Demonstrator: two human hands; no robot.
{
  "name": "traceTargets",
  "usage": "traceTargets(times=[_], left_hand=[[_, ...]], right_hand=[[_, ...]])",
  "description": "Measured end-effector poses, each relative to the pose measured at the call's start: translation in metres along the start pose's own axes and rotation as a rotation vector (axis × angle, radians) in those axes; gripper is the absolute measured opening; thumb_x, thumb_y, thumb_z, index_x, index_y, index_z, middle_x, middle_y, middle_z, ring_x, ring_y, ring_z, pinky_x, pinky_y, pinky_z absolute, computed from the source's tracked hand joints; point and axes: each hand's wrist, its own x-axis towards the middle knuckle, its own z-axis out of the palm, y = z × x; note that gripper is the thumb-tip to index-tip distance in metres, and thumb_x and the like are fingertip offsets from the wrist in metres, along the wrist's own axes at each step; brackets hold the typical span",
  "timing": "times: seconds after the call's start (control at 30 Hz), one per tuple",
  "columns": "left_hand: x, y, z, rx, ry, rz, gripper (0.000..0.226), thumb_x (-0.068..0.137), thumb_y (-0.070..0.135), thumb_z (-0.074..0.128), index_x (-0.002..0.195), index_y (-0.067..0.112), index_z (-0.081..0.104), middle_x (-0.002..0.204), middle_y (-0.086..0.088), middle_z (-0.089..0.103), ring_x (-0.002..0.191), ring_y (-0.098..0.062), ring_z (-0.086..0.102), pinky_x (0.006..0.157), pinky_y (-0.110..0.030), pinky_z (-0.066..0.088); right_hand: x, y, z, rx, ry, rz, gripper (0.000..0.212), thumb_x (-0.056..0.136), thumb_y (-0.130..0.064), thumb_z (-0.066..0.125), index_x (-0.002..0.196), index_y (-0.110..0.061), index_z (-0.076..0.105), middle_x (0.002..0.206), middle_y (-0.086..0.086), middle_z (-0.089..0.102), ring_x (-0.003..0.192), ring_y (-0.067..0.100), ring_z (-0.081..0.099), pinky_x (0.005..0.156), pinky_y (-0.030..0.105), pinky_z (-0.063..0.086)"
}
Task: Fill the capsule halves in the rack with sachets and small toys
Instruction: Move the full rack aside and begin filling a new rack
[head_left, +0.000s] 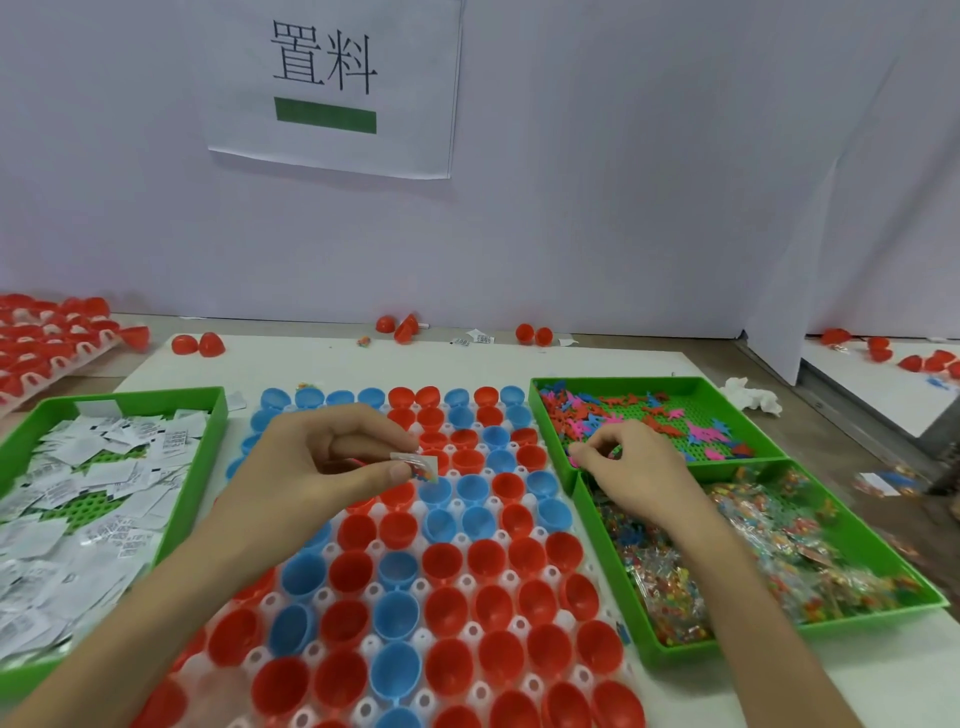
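The white plastic rack (470, 631) lies in the middle of the table, its sockets holding open red capsule halves (441, 564) and blue capsule halves (397, 616), cups upward. Over the rack's far middle, the left hand (332, 457) pinches a small clear sachet of coloured bits (421, 465) between thumb and forefinger, just above a blue half.

To the right, the right hand (631, 467) reaches into the far green plastic tray (613, 383), its curled fingertips pinching a pink flat toy piece (574, 460) at the tray's near left corner, among other red, pink and blue flat toys (623, 410). Nearer on the right, a second green tray (779, 636) is heaped with clear sachets.

Left of the rack, a third green tray (130, 397) holds white printed paper sachets (78, 493). Loose red halves (197, 344) lie along the table's far edge, under a paper wall sign (332, 83).
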Motion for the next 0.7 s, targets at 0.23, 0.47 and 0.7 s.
traceTargets(times=[0.23, 0.47, 0.7], left_hand=[[0.0018, 0.0005, -0.0037, -0.062, 0.022, 0.018, 0.014, 0.068, 0.008, 0.076, 0.081, 0.014, 0.077, 0.081, -0.008, 0.078, 0.079, -0.019, 0.076, 0.07, -0.016, 0.058], [0.0011, 0.0018, -0.0023, -0.071, 0.009, 0.017, 0.017, 0.068, 0.01, 0.076, 0.083, 0.019, 0.077, 0.08, -0.006, 0.078, 0.079, -0.016, 0.076, 0.069, -0.013, 0.056], [0.0018, 0.0006, -0.0053, -0.035, -0.004, 0.028, 0.012, 0.071, 0.007, 0.075, 0.084, 0.008, 0.075, 0.082, -0.009, 0.078, 0.083, -0.021, 0.076, 0.076, -0.022, 0.059]], right_hand=[[-0.001, -0.0006, -0.0018, 0.035, -0.03, 0.014, 0.028, 0.089, -0.047, 0.069, 0.07, -0.026, 0.069, 0.084, -0.011, 0.068, 0.093, 0.011, 0.059, 0.101, 0.049, 0.041], [-0.0015, 0.0007, -0.0047, 0.085, -0.048, -0.008, 0.037, 0.092, -0.052, 0.062, 0.071, -0.023, 0.072, 0.072, -0.01, 0.065, 0.08, 0.01, 0.058, 0.097, 0.048, 0.043], [-0.0047, -0.0026, -0.002, 0.026, -0.066, -0.079, 0.021, 0.087, -0.043, 0.073, 0.071, -0.031, 0.064, 0.088, -0.012, 0.066, 0.098, 0.017, 0.06, 0.101, 0.053, 0.043]])
